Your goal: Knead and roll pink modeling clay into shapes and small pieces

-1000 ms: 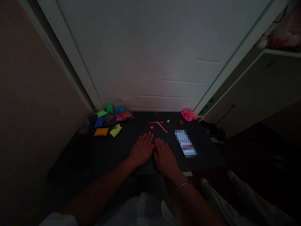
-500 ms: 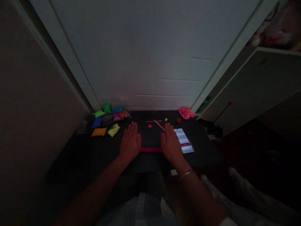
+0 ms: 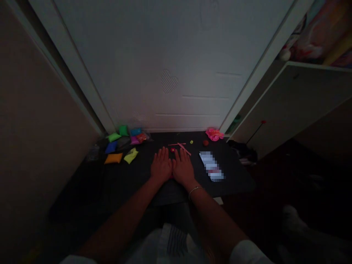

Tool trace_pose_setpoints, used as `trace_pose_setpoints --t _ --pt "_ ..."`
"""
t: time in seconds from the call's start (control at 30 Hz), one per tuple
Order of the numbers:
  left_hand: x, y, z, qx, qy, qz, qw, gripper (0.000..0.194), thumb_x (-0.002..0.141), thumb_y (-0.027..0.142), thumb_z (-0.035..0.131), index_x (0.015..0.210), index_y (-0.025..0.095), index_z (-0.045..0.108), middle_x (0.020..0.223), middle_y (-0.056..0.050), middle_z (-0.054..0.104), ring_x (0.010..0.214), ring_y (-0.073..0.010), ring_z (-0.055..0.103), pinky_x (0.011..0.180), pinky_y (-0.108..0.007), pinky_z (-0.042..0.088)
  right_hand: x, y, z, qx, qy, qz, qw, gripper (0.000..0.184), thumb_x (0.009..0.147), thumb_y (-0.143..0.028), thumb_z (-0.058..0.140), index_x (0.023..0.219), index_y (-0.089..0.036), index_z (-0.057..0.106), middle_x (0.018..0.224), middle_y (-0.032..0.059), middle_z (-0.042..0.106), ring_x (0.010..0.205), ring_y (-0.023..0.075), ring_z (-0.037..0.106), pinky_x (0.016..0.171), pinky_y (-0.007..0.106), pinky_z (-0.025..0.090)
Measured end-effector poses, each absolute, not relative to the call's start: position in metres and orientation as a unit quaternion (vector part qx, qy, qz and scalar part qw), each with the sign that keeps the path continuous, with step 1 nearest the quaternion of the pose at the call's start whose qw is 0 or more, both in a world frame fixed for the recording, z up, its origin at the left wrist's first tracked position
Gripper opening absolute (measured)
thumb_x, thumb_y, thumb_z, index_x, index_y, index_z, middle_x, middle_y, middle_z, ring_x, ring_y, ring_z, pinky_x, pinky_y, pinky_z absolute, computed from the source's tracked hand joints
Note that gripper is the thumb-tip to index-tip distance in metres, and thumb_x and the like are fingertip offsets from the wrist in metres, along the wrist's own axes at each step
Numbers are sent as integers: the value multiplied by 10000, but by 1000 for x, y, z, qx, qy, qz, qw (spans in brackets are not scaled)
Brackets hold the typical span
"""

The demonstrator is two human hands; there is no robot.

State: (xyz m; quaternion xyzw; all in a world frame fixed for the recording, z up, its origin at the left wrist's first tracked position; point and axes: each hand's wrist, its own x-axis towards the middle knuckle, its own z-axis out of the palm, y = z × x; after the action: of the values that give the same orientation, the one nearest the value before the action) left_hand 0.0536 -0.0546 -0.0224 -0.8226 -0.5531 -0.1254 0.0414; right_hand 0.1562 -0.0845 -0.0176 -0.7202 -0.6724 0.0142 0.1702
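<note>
My left hand (image 3: 161, 167) and my right hand (image 3: 183, 168) lie flat side by side near the front of the dark table (image 3: 132, 187), thumbs close together. Their fingers are stretched out and point away from me. Beneath them is a pink-red roll of what looks like modelling clay (image 3: 172, 176); only a sliver shows between the palms, the rest is hidden. Just beyond the fingertips sits a small red round piece with a yellow centre (image 3: 172, 150). Two pink sticks, a thin one (image 3: 176, 144) and a broader one (image 3: 184, 149), lie behind it.
Coloured packets, among them an orange packet (image 3: 113, 158) and a yellow packet (image 3: 131, 156), lie at the left. To the right are a white sheet (image 3: 210, 163), partly pixelated, a red ball (image 3: 205, 143) and a pink ruffled item (image 3: 214, 134). A white panel (image 3: 189, 123) rises behind the table.
Both hands have moved inward and now lie together, still flat. The pink-red roll, seen between them before, is now almost fully covered. The view has shifted slightly.
</note>
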Motion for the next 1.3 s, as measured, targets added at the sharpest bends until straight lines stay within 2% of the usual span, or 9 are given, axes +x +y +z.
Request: trace_pose_setpoints --t 0.2,0.33,0.47,0.73,0.97,1.17,1.3 --pt "37 -108 -36 -836 -535 -111 45 501 858 253 242 1317 77 342 1391 -115 334 1280 -228 291 1041 -392 245 148 -141 -30 -699 -697 15 158 482 895 -305 269 1347 -141 298 1402 104 309 1307 242 216 1051 443 129" --pt "52 -78 -27 -815 -565 -118 43 517 862 270 240 1323 48 316 1393 -139 319 1281 -246 285 1035 -409 245 152 -109 -23 -730 -665 15 157 491 896 -325 269 1344 -127 303 1406 134 290 1308 256 211 1042 461 133" --pt "65 -41 -15 -813 -566 -127 41 524 862 265 256 1318 14 309 1412 -160 264 1289 -251 266 1039 -392 244 161 -72 -13 -738 -656 8 158 506 891 -343 297 1343 -116 301 1435 144 205 1316 268 175 1041 441 151" --pt "39 -113 -39 -836 -534 -121 47 505 853 263 270 1322 86 335 1396 -122 321 1282 -246 284 1035 -415 253 156 -143 -29 -691 -707 5 151 505 886 -359 308 1357 -180 275 1437 111 214 1327 244 150 1053 441 126" --pt "58 -54 -24 -798 -588 -130 24 523 867 280 250 1317 23 316 1406 -161 278 1280 -255 286 1031 -401 256 168 -86 -17 -735 -662 7 147 523 886 -360 312 1346 -110 294 1430 171 202 1322 280 148 1037 450 162" --pt "40 -97 -32 -835 -537 -118 27 504 869 304 251 1310 83 357 1391 -118 332 1277 -243 296 1040 -402 238 165 -133 -27 -684 -716 5 143 486 891 -378 298 1349 -215 294 1440 108 213 1326 254 148 1041 450 154" --pt "42 -95 -30 -814 -567 -126 29 515 871 312 248 1314 68 343 1393 -132 320 1283 -253 278 1044 -421 223 163 -130 -25 -715 -686 4 137 489 889 -374 304 1346 -201 301 1435 130 217 1326 262 142 1042 465 126"
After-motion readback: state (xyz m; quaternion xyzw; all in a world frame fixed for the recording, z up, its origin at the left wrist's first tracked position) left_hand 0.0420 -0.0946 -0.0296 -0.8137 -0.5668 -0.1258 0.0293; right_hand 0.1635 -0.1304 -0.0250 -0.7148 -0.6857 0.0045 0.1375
